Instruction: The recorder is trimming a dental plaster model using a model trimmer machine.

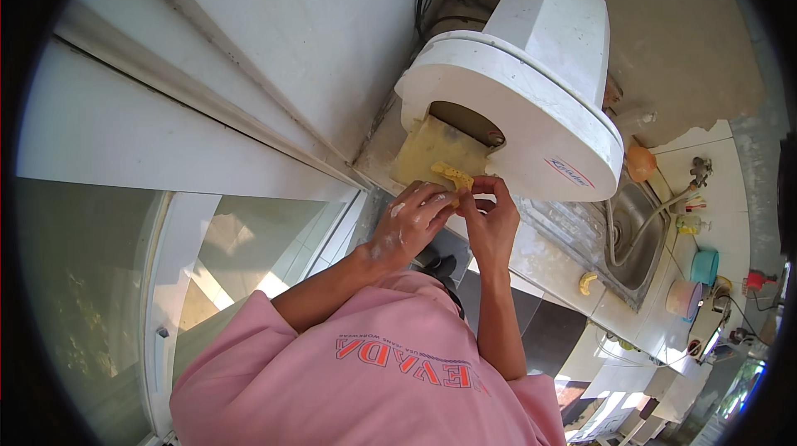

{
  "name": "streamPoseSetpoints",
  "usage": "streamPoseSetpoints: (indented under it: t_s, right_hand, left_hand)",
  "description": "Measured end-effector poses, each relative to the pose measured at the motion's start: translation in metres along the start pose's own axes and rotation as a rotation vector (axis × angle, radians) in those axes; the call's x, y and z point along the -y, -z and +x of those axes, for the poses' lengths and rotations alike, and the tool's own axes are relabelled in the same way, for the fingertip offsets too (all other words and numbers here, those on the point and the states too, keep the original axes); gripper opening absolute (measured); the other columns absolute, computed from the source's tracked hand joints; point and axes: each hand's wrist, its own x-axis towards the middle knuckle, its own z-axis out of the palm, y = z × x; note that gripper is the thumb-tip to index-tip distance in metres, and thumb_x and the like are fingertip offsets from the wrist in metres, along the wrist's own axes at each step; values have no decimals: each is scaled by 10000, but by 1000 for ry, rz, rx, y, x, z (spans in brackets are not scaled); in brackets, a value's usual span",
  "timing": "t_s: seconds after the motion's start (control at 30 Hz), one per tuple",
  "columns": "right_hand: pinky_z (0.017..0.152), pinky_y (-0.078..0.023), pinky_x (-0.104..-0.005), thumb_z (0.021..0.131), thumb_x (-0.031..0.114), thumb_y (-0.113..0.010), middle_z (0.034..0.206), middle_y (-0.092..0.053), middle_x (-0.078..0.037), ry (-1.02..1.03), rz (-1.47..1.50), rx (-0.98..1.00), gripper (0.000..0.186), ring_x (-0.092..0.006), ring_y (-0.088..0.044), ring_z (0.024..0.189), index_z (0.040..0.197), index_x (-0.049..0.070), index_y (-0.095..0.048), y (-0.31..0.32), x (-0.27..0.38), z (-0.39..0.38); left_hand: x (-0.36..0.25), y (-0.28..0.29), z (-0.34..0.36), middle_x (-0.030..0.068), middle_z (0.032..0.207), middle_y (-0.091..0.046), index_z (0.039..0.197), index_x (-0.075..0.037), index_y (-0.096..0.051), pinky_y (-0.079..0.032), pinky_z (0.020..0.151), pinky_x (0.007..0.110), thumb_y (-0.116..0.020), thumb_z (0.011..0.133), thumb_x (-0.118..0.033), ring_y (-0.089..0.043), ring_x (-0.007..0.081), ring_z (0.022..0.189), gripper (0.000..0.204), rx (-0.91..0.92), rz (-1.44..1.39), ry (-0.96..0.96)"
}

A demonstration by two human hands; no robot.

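Two-handed pinch: left hand (413,215) and right hand (491,215) both hold the yellow piece (453,175) by the white machine's (531,126) pale tray (427,150). I'd keep fingertips light; it'd probably tear otherwise.

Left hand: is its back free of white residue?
No, white smears show on the back of the left hand and near its wrist.

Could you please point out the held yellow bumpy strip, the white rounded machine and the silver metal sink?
Yellow bumpy strip (452,174): head view, visible middle.
White rounded machine (527,106): head view, front face.
Silver metal sink (652,257): head view, basin.
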Motion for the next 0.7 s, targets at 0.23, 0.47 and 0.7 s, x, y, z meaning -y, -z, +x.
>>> streamPoseSetpoints:
  t_s: [0.23, 0.47, 0.7]
  right_hand:
    - [594, -506, -281, 817, 93, -648, 869, -662, -132, 101, -147, -131, 247, -179, -648, 674, 1022, -44, -628, -19, 1, 4]
    - [604, -504, -283, 822, 46, -601, 902, -657, -156, 261, -244, -149, 274, -200, -625, 660, 1089, -11, -630, -23, -4, 3]
    - [659, -507, -300, 824, 58, -591, 1052, -638, -169, 297, -259, -156, 305, -217, -627, 775, 1121, -6, -621, -25, -3, 0]
  left_hand:
    - [25, 13, 28, 87, 912, -604, 971, -43, -644, -506, 718, 379, -680, 744, -13, -595, 283, 847, 231, 11, 27, -63]
    - [26, 7, 34, 91, 1120, -562, 1069, -71, -633, -469, 828, 409, -687, 740, -43, -528, 318, 984, 335, -13, 68, 16]
    - [22, 13, 33, 47, 1239, -524, 1086, -119, -644, -317, 940, 459, -736, 718, -168, -427, 314, 1141, 383, -52, 270, 55]
